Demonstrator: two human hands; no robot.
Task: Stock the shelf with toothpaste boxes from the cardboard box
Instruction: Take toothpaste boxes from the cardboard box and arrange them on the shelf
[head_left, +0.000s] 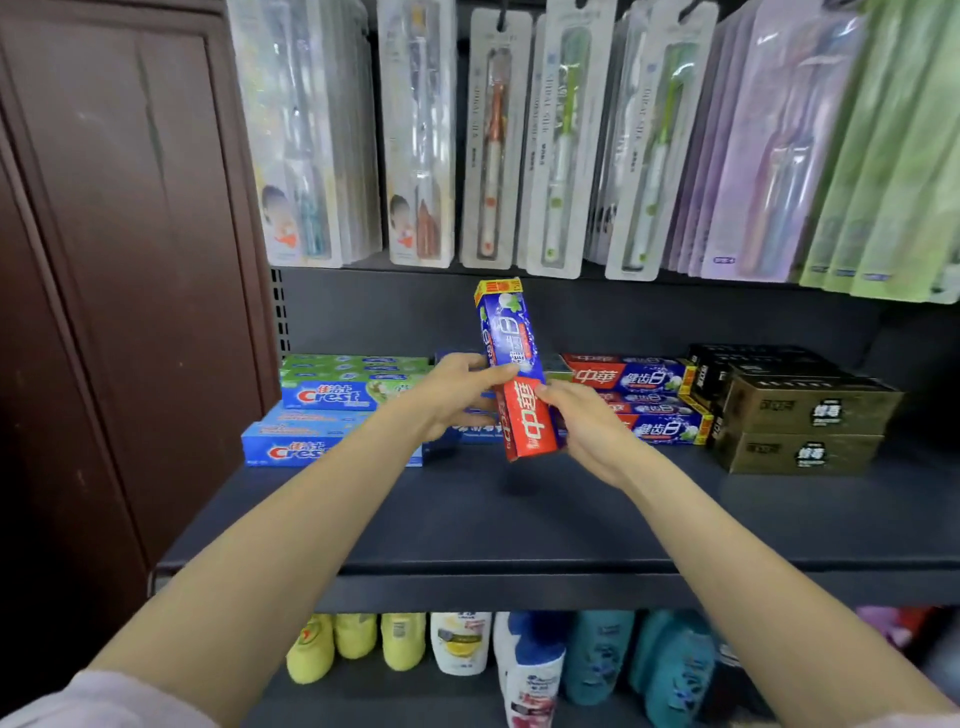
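While the left hand (457, 392) is gripping the red-and-blue toothpaste box (514, 369) at centre frame, the right hand (584, 421) is pinching its lower end above the shelf (519, 525).

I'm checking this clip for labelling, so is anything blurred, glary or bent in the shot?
Head view: wide-angle bending bows the shelf edge and leans the toothbrush packs outward; glare whitens their plastic; the held toothpaste box and both hands, left and right, are slightly soft; bottles below blur.
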